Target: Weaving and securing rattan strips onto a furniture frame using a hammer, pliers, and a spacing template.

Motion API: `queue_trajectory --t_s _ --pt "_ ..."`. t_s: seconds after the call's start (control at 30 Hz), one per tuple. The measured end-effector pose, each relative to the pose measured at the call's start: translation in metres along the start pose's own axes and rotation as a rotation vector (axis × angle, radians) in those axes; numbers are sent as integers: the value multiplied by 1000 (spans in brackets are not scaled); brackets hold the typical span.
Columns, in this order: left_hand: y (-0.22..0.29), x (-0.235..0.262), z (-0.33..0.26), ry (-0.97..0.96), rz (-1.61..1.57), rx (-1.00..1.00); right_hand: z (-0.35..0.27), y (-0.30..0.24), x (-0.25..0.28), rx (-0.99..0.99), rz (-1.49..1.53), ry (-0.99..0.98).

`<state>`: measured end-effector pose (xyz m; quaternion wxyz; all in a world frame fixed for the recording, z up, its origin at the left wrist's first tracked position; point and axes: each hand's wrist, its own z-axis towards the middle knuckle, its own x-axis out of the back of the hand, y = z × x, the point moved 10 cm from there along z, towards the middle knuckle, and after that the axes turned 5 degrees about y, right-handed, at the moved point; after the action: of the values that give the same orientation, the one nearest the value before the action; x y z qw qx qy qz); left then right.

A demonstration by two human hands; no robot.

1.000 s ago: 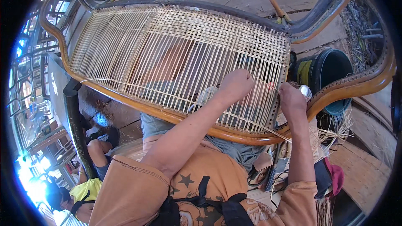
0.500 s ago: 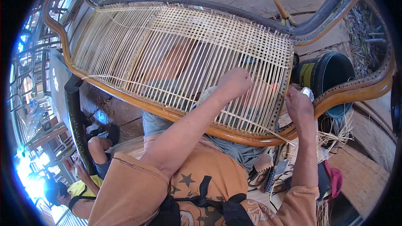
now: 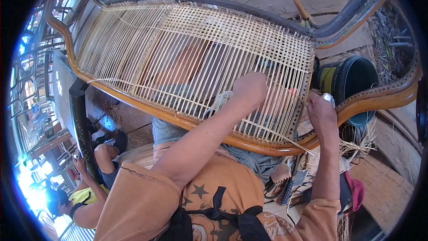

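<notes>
A long rattan bench frame [image 3: 263,149] lies across in front of me, with a woven cane panel [image 3: 214,24] in it. Its far part is a tight crosswise weave; nearer to me, mostly lengthwise strands show, with gaps between. My left hand [image 3: 251,90] is a closed fist over the middle right of the panel. From it a thin cane strand [image 3: 285,90] slants to the panel's right edge. My right hand [image 3: 322,112] is closed, fingertips pinched on that strand beside the row of holes. A small shiny white thing [image 3: 328,98] shows behind its knuckles; its kind is unclear.
A dark bucket [image 3: 356,80] with a yellow patch stands right of the frame. Loose cane strands [image 3: 361,143] hang below it. Near my right forearm lie a tool with a toothed edge [image 3: 281,174] and a red cloth [image 3: 355,192]. Another person [image 3: 84,196] sits at lower left.
Both my hands stay nearly in place, closed; the right has shifted very slightly to the right. At lower left, the other person's hand has risen, holding a small pale object.
</notes>
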<state>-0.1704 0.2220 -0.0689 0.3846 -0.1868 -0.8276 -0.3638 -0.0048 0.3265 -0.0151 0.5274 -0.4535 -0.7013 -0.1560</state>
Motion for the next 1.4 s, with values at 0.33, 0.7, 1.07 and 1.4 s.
queue_trajectory --t_s 0.33,0.7,1.07,1.4 --pt "-13 -8 2 -35 -55 12 6 -3 -5 54 3 8" --pt "-26 -10 8 -58 -226 30 -1 -6 0 113 -13 35" --pt "-10 -3 -7 173 -114 40 -4 -4 4 96 -88 18" --pt "-21 5 -4 44 -291 25 2 -1 -1 73 -58 34"
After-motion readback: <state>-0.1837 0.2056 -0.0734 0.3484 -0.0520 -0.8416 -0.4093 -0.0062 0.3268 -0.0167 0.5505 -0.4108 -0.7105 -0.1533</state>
